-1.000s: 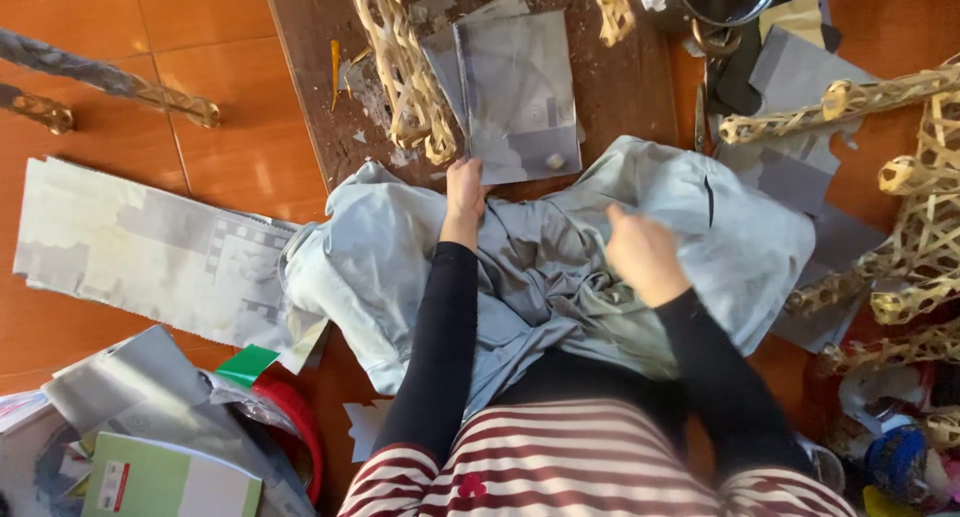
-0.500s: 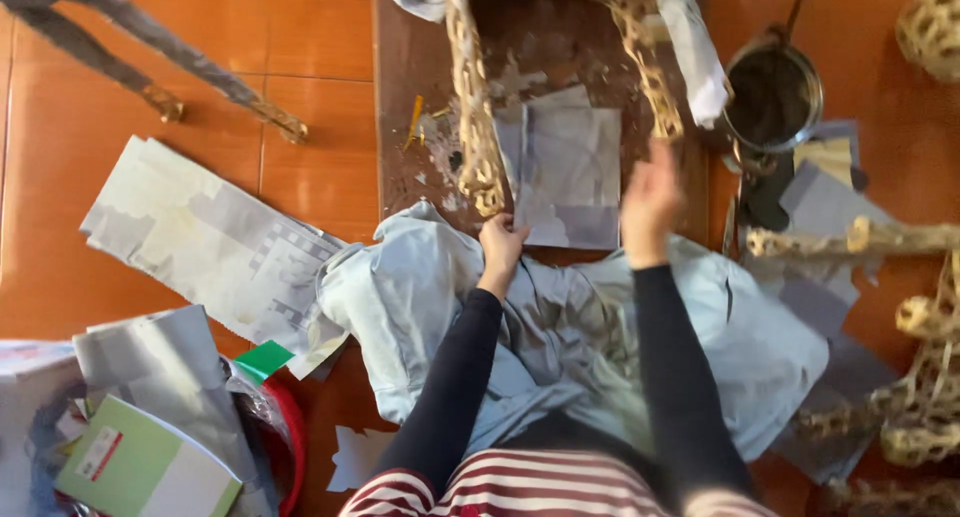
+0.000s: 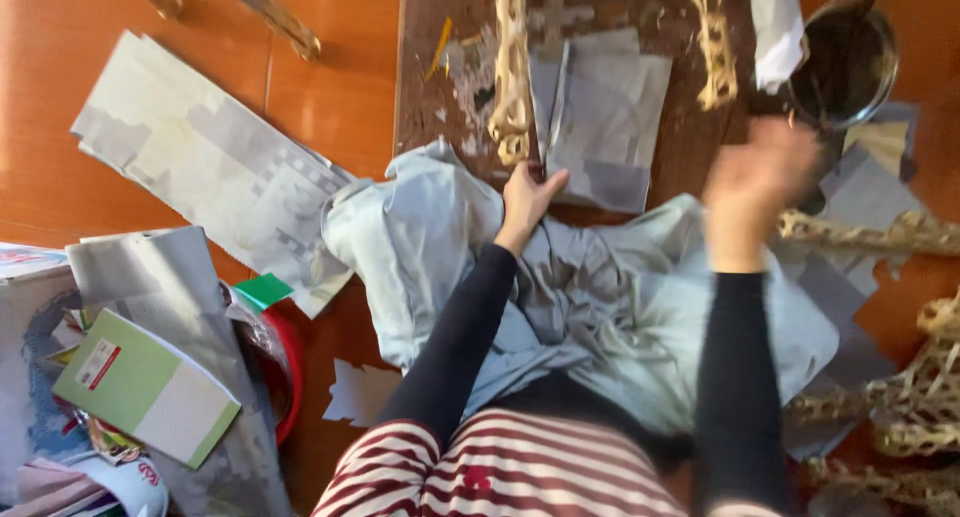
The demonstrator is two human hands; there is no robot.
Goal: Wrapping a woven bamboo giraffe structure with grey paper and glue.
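One grey cloth (image 3: pixel 600 307), one dark pot (image 3: pixel 845 67), one green notebook (image 3: pixel 145 387), perhaps two woven strips (image 3: pixel 512 72).

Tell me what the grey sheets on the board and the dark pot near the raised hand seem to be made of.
Grey sheets: probably paper or newsprint, matte, flat with sharp cut edges. Dark pot: likely metal, with a thin rim catching the light. Board: looks like worn brown wood. The right hand is blurred.

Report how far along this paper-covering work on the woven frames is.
Done, by the look of it: grey paper pieces lie cut on the wooden board, and paste smears mark it. In hand: the left hand rests at the board's edge by the woven frame; the right hand, blurred, is raised near the dark pot. Left: the frame shows bare weave, no paper on it.
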